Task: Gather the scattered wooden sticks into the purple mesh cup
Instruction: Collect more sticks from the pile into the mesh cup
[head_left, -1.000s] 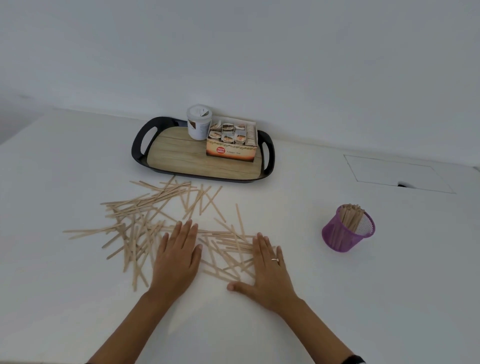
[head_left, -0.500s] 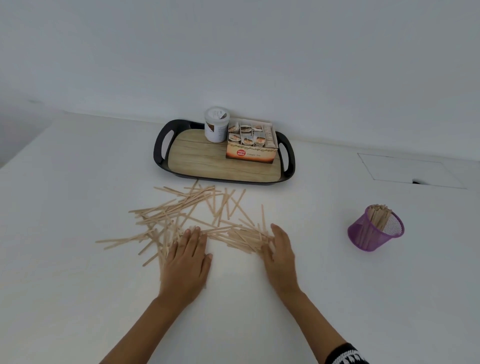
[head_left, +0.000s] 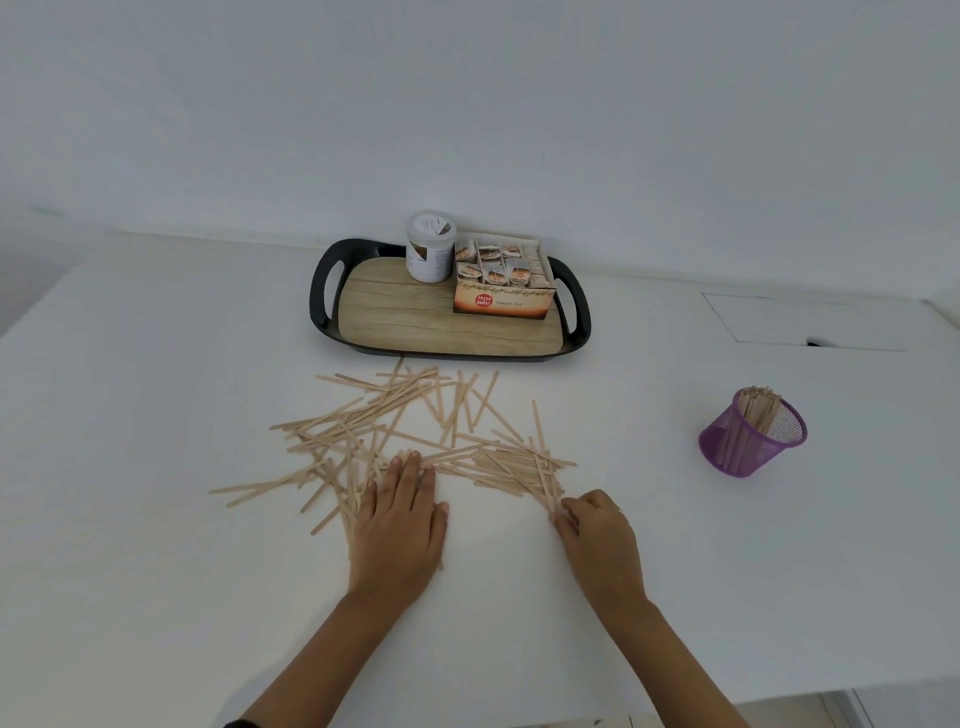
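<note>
Sticks: wooden sticks (head_left: 415, 441) lie scattered on the white table (head_left: 156, 571), between the tray and both hands.
Hidden: some sticks run under the left palm; the right fingertips are hard to make out.
Left hand: left hand (head_left: 397, 530) lies flat, fingers straight, pressing the pile's near edge.
Right hand: right hand (head_left: 597, 535) has curled fingers pinching stick ends at the pile's right end.
Cup: purple mesh cup (head_left: 750, 434), tilted, holds sticks, well apart to the right.
Room: bare tabletop between pile and cup.
Behind: black tray (head_left: 324, 312) with a white jar (head_left: 430, 247) and tea box (head_left: 501, 288).
</note>
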